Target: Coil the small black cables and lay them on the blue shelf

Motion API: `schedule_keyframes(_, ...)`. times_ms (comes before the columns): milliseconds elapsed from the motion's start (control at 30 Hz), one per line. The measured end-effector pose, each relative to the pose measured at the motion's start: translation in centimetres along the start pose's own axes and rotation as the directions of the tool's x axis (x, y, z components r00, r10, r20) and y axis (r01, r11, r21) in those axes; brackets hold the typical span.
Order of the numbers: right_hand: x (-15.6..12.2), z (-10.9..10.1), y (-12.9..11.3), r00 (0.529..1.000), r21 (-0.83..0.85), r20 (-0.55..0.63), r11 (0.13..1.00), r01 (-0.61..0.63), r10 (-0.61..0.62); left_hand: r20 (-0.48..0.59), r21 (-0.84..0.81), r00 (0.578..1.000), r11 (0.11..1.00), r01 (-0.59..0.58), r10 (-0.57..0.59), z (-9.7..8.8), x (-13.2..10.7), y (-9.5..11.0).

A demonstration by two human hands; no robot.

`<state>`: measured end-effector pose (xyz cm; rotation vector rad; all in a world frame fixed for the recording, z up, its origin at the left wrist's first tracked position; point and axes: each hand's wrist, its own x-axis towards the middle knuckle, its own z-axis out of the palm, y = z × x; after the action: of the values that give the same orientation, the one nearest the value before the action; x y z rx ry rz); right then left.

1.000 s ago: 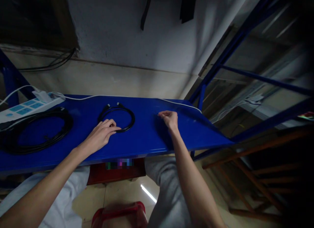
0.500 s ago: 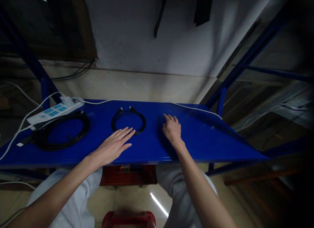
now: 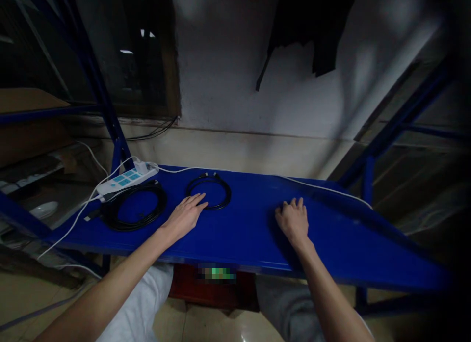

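Note:
My left hand [image 3: 185, 216] lies flat on the blue shelf board [image 3: 253, 234], fingers spread, its fingertips touching the near edge of a small coiled black cable [image 3: 209, 191]. My right hand [image 3: 293, 220] rests palm down on the board further right, fingers slightly curled, holding nothing. A larger coil of black cable [image 3: 132, 210] lies to the left of my left hand.
A white power strip [image 3: 127, 179] with blue sockets sits at the board's back left, its white cord [image 3: 312, 185] running along the back edge. Blue rack uprights [image 3: 99, 87] stand at left and right. Dark cloth [image 3: 305, 33] hangs on the wall behind.
My left hand let go of the small coil and flattened beside it. My right hand opened from a fist and lies flat. The view has swung left and upward.

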<state>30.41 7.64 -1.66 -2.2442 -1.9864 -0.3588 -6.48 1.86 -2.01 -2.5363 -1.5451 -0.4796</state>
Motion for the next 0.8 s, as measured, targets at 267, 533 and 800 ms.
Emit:
schedule_keyframes(267,-0.9,-0.3,-2.0,0.986,0.064,-0.137,0.993,0.102,-0.093,0.118,0.09,0.987,0.991,0.103,-0.113,0.1,2.1,-0.1)
schedule_keyframes(533,-2.8,0.8,-5.4,0.937,0.193,-0.184,0.924,0.331,-0.297,-0.076,0.056,0.994,0.995,0.087,-0.083,-3.6,-1.0,1.1)
schedule_keyframes(800,-3.0,1.5,-5.9,0.922,0.226,-0.127,0.895,0.385,-0.365,-0.178,-0.024,0.92,0.936,0.351,-0.35,-9.4,-10.7,-5.7)
